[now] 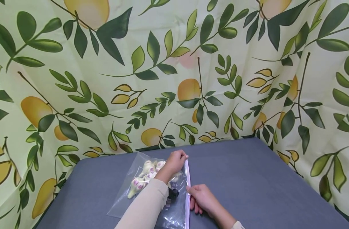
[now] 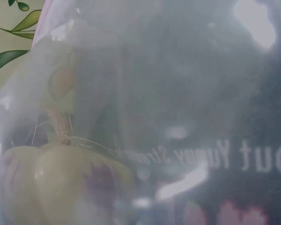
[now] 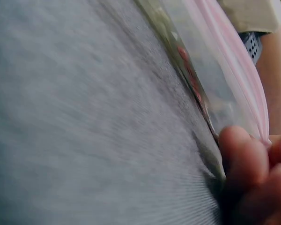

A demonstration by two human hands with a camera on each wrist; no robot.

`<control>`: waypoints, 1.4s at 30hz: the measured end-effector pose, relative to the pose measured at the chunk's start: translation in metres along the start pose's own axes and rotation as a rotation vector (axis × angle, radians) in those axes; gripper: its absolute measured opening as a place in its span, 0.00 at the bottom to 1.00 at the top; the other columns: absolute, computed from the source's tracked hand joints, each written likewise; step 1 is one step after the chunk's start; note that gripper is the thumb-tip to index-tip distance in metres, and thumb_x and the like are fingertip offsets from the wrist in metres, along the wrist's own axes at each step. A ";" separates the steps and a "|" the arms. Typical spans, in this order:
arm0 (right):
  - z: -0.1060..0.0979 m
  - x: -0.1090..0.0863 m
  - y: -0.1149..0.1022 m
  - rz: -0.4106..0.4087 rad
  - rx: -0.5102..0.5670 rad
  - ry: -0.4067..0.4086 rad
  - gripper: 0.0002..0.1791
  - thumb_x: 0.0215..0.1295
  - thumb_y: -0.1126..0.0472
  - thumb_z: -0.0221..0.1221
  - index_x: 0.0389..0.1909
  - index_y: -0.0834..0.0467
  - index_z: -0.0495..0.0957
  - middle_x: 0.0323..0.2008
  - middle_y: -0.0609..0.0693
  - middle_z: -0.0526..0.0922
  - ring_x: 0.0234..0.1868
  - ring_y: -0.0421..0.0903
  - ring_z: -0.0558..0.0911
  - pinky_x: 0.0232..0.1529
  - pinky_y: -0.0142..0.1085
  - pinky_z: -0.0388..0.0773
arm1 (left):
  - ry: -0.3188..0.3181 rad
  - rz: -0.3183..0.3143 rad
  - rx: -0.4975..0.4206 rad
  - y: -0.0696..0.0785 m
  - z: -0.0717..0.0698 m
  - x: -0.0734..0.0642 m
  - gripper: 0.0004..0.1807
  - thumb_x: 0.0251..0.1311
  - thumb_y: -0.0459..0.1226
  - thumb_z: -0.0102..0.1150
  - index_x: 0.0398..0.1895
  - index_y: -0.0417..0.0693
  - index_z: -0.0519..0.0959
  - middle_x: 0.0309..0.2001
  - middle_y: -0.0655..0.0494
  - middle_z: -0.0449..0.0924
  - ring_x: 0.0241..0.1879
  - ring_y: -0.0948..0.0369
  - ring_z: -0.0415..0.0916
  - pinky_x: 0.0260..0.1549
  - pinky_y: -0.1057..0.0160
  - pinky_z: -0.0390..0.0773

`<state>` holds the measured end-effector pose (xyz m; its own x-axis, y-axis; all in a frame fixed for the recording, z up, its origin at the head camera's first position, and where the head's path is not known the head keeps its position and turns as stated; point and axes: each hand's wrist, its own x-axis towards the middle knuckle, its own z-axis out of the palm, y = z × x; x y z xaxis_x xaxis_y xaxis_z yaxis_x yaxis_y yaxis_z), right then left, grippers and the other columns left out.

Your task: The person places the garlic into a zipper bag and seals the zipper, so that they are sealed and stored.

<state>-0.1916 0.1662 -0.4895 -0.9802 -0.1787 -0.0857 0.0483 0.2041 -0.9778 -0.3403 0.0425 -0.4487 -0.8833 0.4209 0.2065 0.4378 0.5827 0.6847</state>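
A clear zip bag [image 1: 121,202] lies on the table with several purple-streaked garlic bulbs [image 1: 137,185] inside. Its pinkish-white zip edge [image 1: 187,206] faces right. My left hand [image 1: 175,162] reaches over the bag and pinches the far end of that edge. Nearer to me, my right hand [image 1: 202,198] pinches the same edge between thumb and forefinger. In the right wrist view, curled fingers [image 3: 248,157] grip the pink-striped zip [image 3: 239,70]. One garlic bulb [image 2: 61,180] shows through hazy plastic in the left wrist view, beside mirrored printed lettering; the left fingers are hidden there.
A dark grey cloth covers the table [image 1: 243,178]. Behind and at both sides hangs a curtain [image 1: 163,63] printed with leaves and yellow fruit. A black device [image 1: 173,193] sits at the left wrist, above the bag.
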 end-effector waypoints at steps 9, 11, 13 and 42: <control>0.006 -0.017 -0.001 0.044 0.070 -0.087 0.21 0.73 0.52 0.50 0.26 0.63 0.77 0.09 0.45 0.75 0.07 0.34 0.72 0.09 0.26 0.67 | 0.002 -0.021 -0.015 -0.004 0.000 0.002 0.09 0.70 0.40 0.54 0.33 0.46 0.77 0.30 0.56 0.76 0.27 0.62 0.71 0.30 0.63 0.74; 0.007 -0.019 0.000 0.050 0.077 -0.094 0.21 0.73 0.51 0.51 0.26 0.63 0.77 0.10 0.45 0.75 0.07 0.34 0.72 0.09 0.26 0.67 | 0.004 -0.022 -0.013 -0.005 0.000 0.002 0.09 0.70 0.40 0.54 0.33 0.46 0.77 0.30 0.56 0.76 0.28 0.62 0.71 0.30 0.63 0.74; 0.008 -0.021 0.000 0.056 0.078 -0.097 0.21 0.72 0.51 0.51 0.27 0.63 0.77 0.10 0.45 0.75 0.07 0.34 0.72 0.09 0.26 0.67 | 0.005 -0.023 -0.011 -0.005 0.000 0.003 0.09 0.70 0.40 0.54 0.33 0.46 0.77 0.31 0.56 0.76 0.28 0.62 0.71 0.31 0.63 0.74; 0.000 -0.035 0.004 0.046 0.026 -0.196 0.20 0.70 0.55 0.52 0.23 0.65 0.76 0.11 0.45 0.75 0.08 0.33 0.73 0.09 0.25 0.67 | 0.135 -0.063 0.009 -0.005 -0.002 0.004 0.08 0.71 0.40 0.53 0.37 0.47 0.78 0.32 0.55 0.78 0.34 0.58 0.73 0.39 0.57 0.75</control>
<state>-0.1574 0.1727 -0.4901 -0.9208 -0.3542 -0.1631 0.0994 0.1914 -0.9765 -0.3462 0.0401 -0.4499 -0.9235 0.2858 0.2558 0.3813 0.6118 0.6931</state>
